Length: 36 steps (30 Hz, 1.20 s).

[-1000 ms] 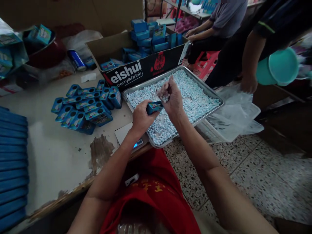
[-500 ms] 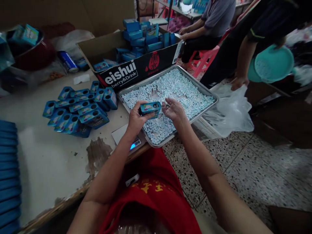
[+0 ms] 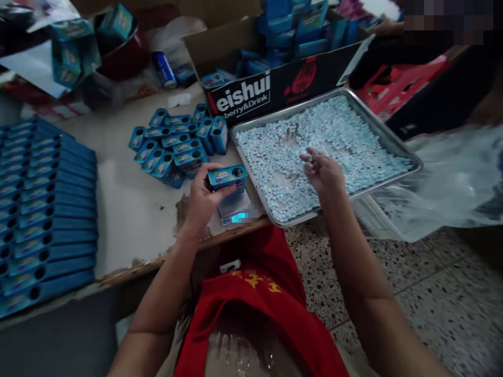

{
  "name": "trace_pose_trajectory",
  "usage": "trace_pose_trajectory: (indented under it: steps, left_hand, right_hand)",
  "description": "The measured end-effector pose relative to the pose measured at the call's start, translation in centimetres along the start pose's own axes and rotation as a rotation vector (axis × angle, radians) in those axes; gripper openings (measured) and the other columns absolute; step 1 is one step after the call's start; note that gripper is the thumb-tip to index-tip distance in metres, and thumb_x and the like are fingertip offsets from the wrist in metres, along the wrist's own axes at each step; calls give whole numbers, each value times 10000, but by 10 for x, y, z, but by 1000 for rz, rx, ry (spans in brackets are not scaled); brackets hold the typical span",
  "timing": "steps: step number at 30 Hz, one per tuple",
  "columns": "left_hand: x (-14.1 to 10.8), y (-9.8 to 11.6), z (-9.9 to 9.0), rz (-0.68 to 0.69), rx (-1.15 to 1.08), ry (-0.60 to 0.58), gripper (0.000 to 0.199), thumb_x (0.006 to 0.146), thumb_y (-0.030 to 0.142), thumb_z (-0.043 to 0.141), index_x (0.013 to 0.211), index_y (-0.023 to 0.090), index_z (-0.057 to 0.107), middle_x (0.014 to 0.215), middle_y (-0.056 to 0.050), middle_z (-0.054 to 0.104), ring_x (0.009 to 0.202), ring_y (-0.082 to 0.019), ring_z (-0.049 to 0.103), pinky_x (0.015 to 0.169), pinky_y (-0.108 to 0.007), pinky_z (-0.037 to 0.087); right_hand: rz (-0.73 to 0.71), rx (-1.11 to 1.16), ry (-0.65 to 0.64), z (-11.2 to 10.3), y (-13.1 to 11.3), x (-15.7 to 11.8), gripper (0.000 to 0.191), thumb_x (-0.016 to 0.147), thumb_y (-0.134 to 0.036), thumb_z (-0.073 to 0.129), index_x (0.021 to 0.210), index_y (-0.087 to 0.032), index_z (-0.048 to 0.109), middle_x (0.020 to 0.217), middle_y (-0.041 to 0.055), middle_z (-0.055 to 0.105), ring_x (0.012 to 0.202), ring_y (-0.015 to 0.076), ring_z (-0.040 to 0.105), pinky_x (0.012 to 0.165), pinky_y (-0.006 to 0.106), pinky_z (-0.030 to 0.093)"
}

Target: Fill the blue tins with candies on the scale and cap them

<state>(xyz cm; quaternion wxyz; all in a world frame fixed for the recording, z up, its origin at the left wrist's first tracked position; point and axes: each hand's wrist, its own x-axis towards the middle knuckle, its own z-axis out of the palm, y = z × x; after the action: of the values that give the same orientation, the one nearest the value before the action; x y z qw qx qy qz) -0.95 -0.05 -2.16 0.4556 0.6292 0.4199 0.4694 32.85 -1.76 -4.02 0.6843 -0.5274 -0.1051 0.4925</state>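
Observation:
My left hand (image 3: 198,201) grips a small blue box (image 3: 228,177) with a round hole in its top, held just above a small digital scale (image 3: 231,209) with a lit blue display. My right hand (image 3: 324,170), palm up and fingers curled, hovers over a metal tray (image 3: 293,222). A few small pale candies seem to lie between its fingers, partly hidden. Pale blue and white candies (image 3: 346,131) cover most of the tray. Left of the scale, several similar blue boxes (image 3: 173,144) stand in a cluster, holes upward.
Rows of blue boxes (image 3: 58,209) fill the table's left side. Behind the tray stands a black-fronted carton (image 3: 251,99) with more blue boxes. A blue can (image 3: 164,69) and a red bowl (image 3: 126,52) are at the back. Clear plastic (image 3: 451,178) lies to the right.
The view has swung left, showing more box rows. My left hand has moved the box away from the tray to above the scale. My right hand's fingers have curled, apart from the box.

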Motion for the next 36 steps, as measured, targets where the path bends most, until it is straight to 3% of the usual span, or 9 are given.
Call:
trace_pose_trajectory:
  steps: [3, 8, 11, 14, 18, 22, 28, 32, 36]
  left_hand:
    - [-24, -20, -14, -44, 100, 19, 489, 778, 343, 989, 1165, 296, 692, 1030, 14, 777, 927, -217, 775, 833, -318, 669]
    - [-35, -43, -5, -74, 117, 50, 532, 809, 433, 1023, 1208, 293, 701, 1109, 0, 823, 995, -224, 816, 925, -359, 695]
    - [-35, -43, -8, -29, 93, 31, 680, 772, 508, 1064, 1312, 286, 716, 1336, -69, 831, 1226, -268, 823, 1068, -398, 682]
    - [-40, -37, -30, 43, 54, 54, 801, 791, 669, 1042, 1407, 277, 713, 1465, -141, 798, 1426, -320, 763, 1159, -434, 646]
    - [-52, -29, -76, 103, 48, 209, 613, 961, 738, 886, 1341, 270, 775, 1284, -121, 843, 1217, -272, 818, 1042, -386, 664]
    - [-53, -32, -107, 189, 226, 374, 468, 1008, 707, 834, 1187, 275, 806, 1067, -64, 838, 1000, -249, 809, 969, -413, 654]
    - [-35, -72, -113, 322, 640, 318, 398, 1041, 699, 744, 1039, 306, 807, 1022, -92, 824, 1059, -348, 752, 1102, -540, 572]
    - [-30, -96, -111, 268, 712, 257, 375, 1084, 650, 657, 1034, 301, 784, 1046, -122, 802, 1039, -364, 714, 1114, -561, 540]
    - [-30, -107, -110, 271, 744, 219, 337, 1123, 529, 557, 995, 284, 751, 1013, -139, 767, 1041, -374, 707, 1104, -576, 528]
  right_hand:
    - [-22, -89, -47, -3, 6, -1, 199, 911, -198, 894, 875, -225, 701, 741, 1, 726, 500, 52, 494, 419, 102, 354]
    - [-96, -252, -96, -7, 13, -6, 353, 845, -307, 1023, 794, -240, 680, 639, -35, 638, 478, 59, 450, 405, 122, 340]
    - [-114, -271, -58, -7, 13, -7, 317, 856, -283, 995, 785, -245, 688, 648, -28, 662, 503, 69, 474, 429, 122, 373]
    - [-138, -310, -19, -7, 13, -5, 275, 891, -256, 951, 799, -240, 692, 659, -25, 685, 512, 66, 487, 444, 117, 365]
    - [-163, -379, 32, -10, 13, 0, 271, 906, -225, 929, 805, -243, 679, 661, -28, 679, 511, 74, 492, 450, 124, 373]
    - [-121, -411, 51, -13, 11, 2, 228, 887, -165, 887, 829, -243, 680, 656, -35, 655, 505, 78, 500, 445, 123, 378]
    - [-131, -466, 42, -16, 12, 1, 285, 876, -247, 954, 813, -247, 676, 645, -36, 632, 465, 72, 470, 388, 145, 323]
    - [-174, -487, 38, -18, 13, 0, 366, 937, -389, 965, 784, -255, 661, 610, -53, 579, 443, 66, 423, 384, 158, 292]
    - [-216, -478, 44, -19, 14, 0, 365, 982, -340, 926, 755, -245, 656, 602, -56, 549, 447, 64, 392, 396, 177, 273]
